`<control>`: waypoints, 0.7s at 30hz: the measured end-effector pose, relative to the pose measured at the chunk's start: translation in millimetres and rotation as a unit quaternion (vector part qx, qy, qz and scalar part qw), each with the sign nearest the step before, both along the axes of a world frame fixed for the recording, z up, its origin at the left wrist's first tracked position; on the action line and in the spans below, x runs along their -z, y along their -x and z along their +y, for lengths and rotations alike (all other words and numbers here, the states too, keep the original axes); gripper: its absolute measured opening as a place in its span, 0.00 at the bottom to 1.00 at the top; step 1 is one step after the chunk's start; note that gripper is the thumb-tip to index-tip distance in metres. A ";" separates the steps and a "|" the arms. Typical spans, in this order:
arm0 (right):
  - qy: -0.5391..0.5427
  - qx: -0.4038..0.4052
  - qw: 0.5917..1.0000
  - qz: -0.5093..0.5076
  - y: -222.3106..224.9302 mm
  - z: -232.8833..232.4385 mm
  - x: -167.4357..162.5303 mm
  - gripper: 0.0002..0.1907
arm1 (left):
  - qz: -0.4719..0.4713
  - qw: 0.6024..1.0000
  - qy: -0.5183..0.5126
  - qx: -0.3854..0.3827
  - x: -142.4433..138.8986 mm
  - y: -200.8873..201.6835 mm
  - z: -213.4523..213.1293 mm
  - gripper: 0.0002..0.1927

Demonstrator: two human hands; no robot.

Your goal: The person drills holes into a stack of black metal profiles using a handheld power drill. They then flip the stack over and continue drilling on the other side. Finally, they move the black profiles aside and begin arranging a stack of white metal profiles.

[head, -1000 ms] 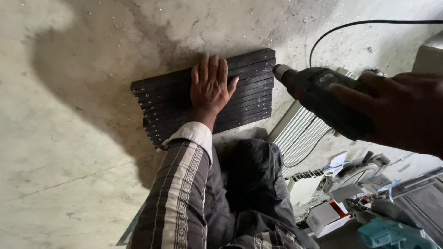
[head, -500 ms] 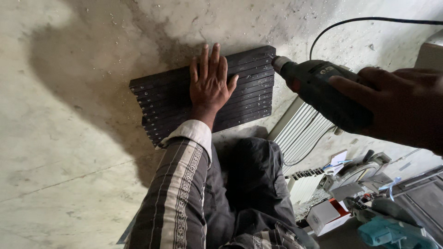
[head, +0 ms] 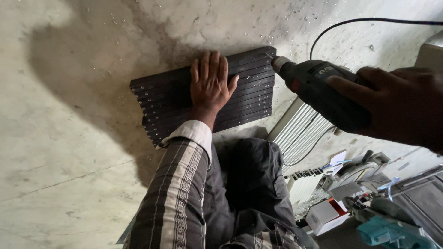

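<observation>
Kneeling over the bare concrete floor (head: 69,184), I have the stack of dark metal strips (head: 249,92) lying flat on it right in front of my knees, the strips side by side with small holes along their left ends. My left hand (head: 210,83) lies flat on the middle of that stack, palm down and fingers spread; its grip is released, pressing and closing on nothing. My right hand (head: 401,108) is off the stack's right edge, its grip clenched around the body of a dark electric drill (head: 323,94). The drill's nose points left at the stack's top right corner, its tip at the end of the topmost strip. The drill's black cord (head: 350,23) loops away above the stack's right side. Below and to the right of the stack lie a ribbed white panel (head: 300,129), a small white-and-red box (head: 325,214) and a teal power tool (head: 387,230).
</observation>
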State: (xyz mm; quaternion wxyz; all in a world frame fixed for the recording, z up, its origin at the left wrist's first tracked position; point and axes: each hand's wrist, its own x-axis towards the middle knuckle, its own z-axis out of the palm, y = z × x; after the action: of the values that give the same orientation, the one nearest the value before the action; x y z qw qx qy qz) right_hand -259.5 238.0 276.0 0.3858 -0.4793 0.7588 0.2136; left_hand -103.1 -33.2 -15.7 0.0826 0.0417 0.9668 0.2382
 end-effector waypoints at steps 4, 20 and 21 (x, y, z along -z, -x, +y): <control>-0.029 -0.035 0.998 -0.033 12.6 -19.6 0.2 0.47 | 0.019 1.000 0.009 -0.002 -2.2 2.8 -2.0 0.34; -0.081 -0.218 0.970 -0.067 50.2 -87.8 -4.4 0.35 | 0.006 1.000 0.018 -0.008 -7.6 6.9 -2.1 0.34; -0.067 -0.221 0.971 -0.058 51.5 -94.7 -2.6 0.33 | 0.019 1.000 0.022 -0.009 -6.9 6.1 -1.9 0.34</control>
State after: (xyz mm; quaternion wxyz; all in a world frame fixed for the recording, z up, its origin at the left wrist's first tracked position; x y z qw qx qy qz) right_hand -311.1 143.2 278.6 0.4039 -0.6196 0.5944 0.3157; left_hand -109.3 -35.1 -8.8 0.0631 0.0356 0.9734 0.2172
